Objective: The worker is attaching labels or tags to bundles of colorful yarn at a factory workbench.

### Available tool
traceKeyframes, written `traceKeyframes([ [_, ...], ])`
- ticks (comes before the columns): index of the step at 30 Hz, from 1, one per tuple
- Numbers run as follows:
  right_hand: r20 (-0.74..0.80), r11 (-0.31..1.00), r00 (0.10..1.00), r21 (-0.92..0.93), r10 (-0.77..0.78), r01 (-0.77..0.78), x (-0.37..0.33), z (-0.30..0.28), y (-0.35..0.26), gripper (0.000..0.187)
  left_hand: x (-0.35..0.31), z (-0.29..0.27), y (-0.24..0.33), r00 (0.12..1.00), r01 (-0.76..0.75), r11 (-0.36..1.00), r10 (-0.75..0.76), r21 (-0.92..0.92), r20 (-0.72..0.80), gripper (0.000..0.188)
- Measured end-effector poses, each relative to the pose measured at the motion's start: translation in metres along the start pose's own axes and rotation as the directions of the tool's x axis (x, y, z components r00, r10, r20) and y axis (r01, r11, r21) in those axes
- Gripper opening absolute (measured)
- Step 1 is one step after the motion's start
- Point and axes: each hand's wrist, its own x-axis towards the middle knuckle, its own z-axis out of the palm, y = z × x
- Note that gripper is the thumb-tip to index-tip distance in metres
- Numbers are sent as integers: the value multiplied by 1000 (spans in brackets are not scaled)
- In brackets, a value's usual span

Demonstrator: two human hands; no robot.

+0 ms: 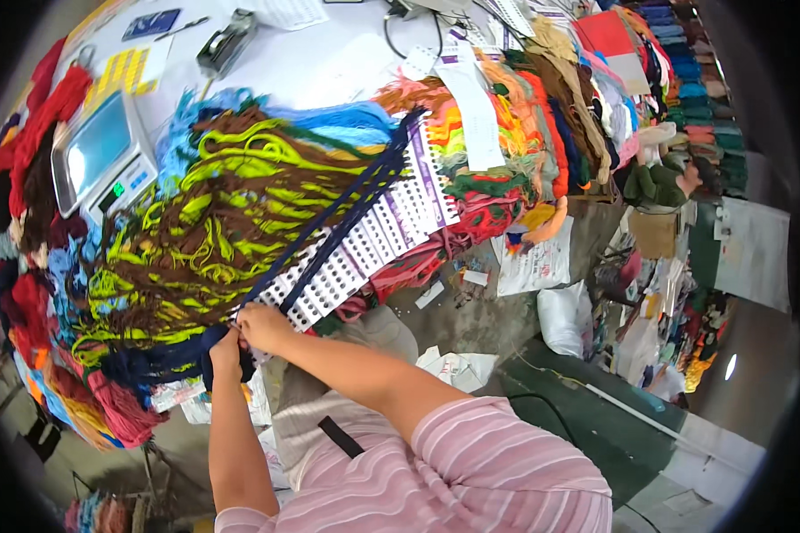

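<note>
Both of my hands are closed close together at the near table edge. My left hand (227, 349) grips a bundle of navy blue yarn (213, 336); its fingertips are partly hidden. Touching it on the right, my right hand (265, 328) pinches the same navy yarn, whose long strands (351, 191) run up and to the right over the punched cards. White cards with rows of dark holes (357, 250) lie in a slanting row under the strands. A large heap of brown and lime-green yarn (204, 213) spreads beyond my hands, with more navy yarn (147, 362) along its near edge.
A digital scale (107, 155) stands left of the heap. A black stapler-like tool (228, 43) lies at the back. Orange and multicoloured yarn (507, 115) fills the right side, with a paper slip (473, 115) on it. A white sack (565, 320) sits on the floor at right; another person (662, 185) is beyond.
</note>
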Motion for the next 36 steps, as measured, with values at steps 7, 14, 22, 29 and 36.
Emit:
traceKeyframes([
  [7, 157, 910, 973, -352, -172, 217, 2, -42, -14, 28, 22, -51, -14, 976, 35, 999, -25, 39, -217, 26],
  [14, 113, 737, 925, -573, -362, 358, 7, -32, -10, 12, -6, -92, 3, 966, -103, 836, -45, -539, -254, 19],
  [22, 339, 523, 755, -562, -562, 641, 16, -57, -4, 16, -43, -62, 7, 996, -46, 736, 82, -675, 21, 15],
  [29, 332, 949, 894, 193, -301, 248, 14, -62, -38, 29, -38, -52, -3, 921, -19, 885, 197, -465, 337, 31],
  [36, 303, 958, 914, 185, -270, 221, 22, -69, -27, 31, -27, -30, 10, 967, 47, 920, 55, -389, 249, 35],
])
